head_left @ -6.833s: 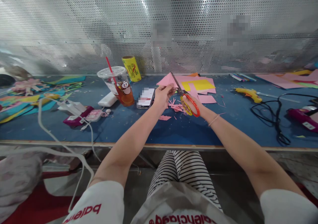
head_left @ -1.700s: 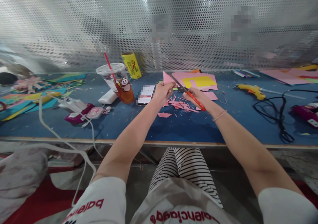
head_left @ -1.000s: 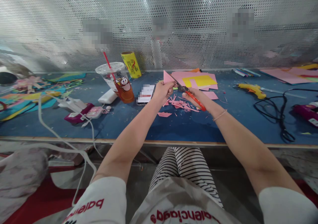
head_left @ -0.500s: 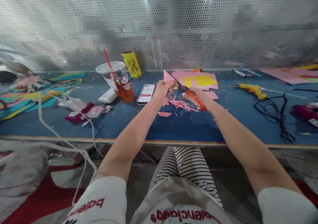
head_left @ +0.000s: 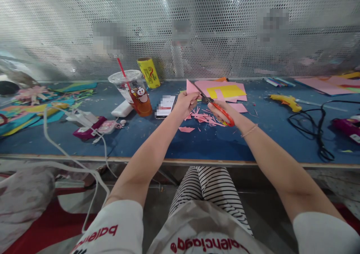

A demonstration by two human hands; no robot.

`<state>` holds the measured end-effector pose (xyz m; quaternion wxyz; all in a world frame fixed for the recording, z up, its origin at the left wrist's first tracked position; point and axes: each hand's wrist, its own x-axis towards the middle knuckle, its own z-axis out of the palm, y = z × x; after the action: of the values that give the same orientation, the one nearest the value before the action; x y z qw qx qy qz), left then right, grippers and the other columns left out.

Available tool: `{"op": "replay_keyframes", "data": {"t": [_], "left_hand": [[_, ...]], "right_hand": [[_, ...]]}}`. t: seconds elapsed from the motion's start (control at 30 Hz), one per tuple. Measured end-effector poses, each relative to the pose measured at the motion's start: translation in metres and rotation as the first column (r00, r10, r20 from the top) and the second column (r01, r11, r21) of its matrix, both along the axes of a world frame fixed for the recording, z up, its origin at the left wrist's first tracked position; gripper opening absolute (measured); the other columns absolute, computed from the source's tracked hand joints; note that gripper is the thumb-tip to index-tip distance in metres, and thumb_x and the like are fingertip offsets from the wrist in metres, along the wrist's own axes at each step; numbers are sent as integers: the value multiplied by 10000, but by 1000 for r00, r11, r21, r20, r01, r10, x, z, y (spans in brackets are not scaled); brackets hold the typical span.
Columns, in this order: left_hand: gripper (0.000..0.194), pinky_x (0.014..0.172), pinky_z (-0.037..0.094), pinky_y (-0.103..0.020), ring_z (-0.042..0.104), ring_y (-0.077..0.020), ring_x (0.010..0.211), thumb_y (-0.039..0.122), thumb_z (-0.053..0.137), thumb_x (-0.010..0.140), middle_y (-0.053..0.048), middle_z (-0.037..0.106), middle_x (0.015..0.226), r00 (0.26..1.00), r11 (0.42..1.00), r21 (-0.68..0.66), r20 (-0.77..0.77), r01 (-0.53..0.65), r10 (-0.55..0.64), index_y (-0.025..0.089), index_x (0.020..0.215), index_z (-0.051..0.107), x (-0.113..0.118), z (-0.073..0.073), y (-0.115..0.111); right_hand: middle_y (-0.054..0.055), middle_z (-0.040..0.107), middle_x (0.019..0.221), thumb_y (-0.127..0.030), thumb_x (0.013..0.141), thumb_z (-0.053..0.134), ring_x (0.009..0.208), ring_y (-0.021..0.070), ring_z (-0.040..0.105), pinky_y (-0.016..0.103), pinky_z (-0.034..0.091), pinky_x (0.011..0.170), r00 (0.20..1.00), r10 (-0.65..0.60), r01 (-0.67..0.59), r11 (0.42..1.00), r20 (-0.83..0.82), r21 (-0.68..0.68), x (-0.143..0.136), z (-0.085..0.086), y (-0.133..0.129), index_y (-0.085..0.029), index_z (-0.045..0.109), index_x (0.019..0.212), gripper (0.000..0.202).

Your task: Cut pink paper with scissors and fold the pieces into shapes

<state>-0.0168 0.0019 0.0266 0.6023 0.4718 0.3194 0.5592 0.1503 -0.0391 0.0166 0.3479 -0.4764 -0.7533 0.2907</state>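
Observation:
My left hand (head_left: pixel 188 102) pinches a small piece of pink paper (head_left: pixel 191 86) above the table. In my right hand (head_left: pixel 219 110) is a pair of scissors (head_left: pixel 229 117) with red-orange handles. Their dark blades point up and left and lie along the right edge of the pink paper. Whether the blades are fully closed I cannot tell. Thin pink paper scraps (head_left: pixel 206 119) lie scattered under both hands. Behind the hands is a stack of pink sheets (head_left: pixel 237 89) with a yellow sheet (head_left: pixel 223 92) on top.
Left of my hands are a phone (head_left: pixel 164 107), a tilted-looking drink cup (head_left: pixel 140 100) with a red straw, a yellow tube (head_left: pixel 150 73) and a white power bank (head_left: pixel 122 108). Cords and a purple power strip (head_left: pixel 89 129) lie farther left. A yellow glue gun (head_left: pixel 287 102) rests at right.
The scissors' handles and my right hand's fingers have shifted slightly right, with the handle loops looking a little wider apart. The pink paper has moved slightly right. My left hand is nearly still.

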Motion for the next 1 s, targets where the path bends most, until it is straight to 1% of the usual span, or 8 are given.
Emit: {"op": "replay_keyframes", "data": {"t": [0.1,0.23,0.37,0.53,0.63,0.77,0.87,1.0], "left_hand": [[130,364,196,-139,288,21,361,144,642,656,0,572,544,1000,1000,-15,-13,6,-6,117,608,524,1,0,-1],[120,361,193,-140,288,18,355,136,631,657,-5,575,534,1000,1000,8,-2,15,-15,114,609,523,2,1,-2],[111,363,187,-141,290,18,357,131,632,654,-6,577,535,1000,1000,4,-5,23,-23,113,622,527,3,2,-5],[130,368,187,-142,285,17,367,141,647,651,-7,579,552,999,999,-8,-11,38,-38,117,621,523,5,2,-7],[130,374,188,-145,287,13,370,147,632,654,-5,580,558,999,999,-3,-9,42,-42,128,629,506,4,1,-6],[131,385,205,-161,313,-2,374,161,599,670,-9,582,564,1000,1000,1,8,9,-9,148,639,472,3,0,-5],[121,388,203,-169,317,-7,371,166,578,680,-7,568,552,1000,1000,25,10,-7,7,155,645,463,4,0,-5],[114,394,210,-165,319,-13,377,157,541,682,-2,564,550,999,999,8,-5,-32,32,166,643,434,4,0,-6]], "right_hand": [[-37,353,504,-725,758,350,453,89,322,248,271,443,998,50,-50,999,22,3,1,2,-2,-214,359,652,522],[-36,339,489,-730,764,325,448,94,324,253,272,444,998,56,-56,998,27,19,0,1,-2,-218,343,645,525],[-27,358,490,-724,768,327,455,104,350,258,283,451,999,24,-25,999,46,21,0,-3,2,-216,364,654,522],[-22,377,513,-720,745,388,487,109,367,256,282,471,997,-47,42,996,67,75,2,-6,6,-210,385,661,517],[-25,365,496,-706,744,410,474,108,359,258,270,465,994,-76,73,996,80,43,1,-3,6,-211,378,646,506],[-43,326,482,-702,742,420,462,97,338,254,266,449,993,-116,117,993,-31,10,-2,0,4,-217,347,661,497],[-56,308,490,-717,736,410,448,86,306,245,263,416,990,-67,66,998,-127,-15,-1,1,1,-220,334,687,505],[-53,319,492,-727,738,393,424,81,290,249,260,379,992,39,-45,998,-117,-44,2,1,2,-220,339,681,512]]}}
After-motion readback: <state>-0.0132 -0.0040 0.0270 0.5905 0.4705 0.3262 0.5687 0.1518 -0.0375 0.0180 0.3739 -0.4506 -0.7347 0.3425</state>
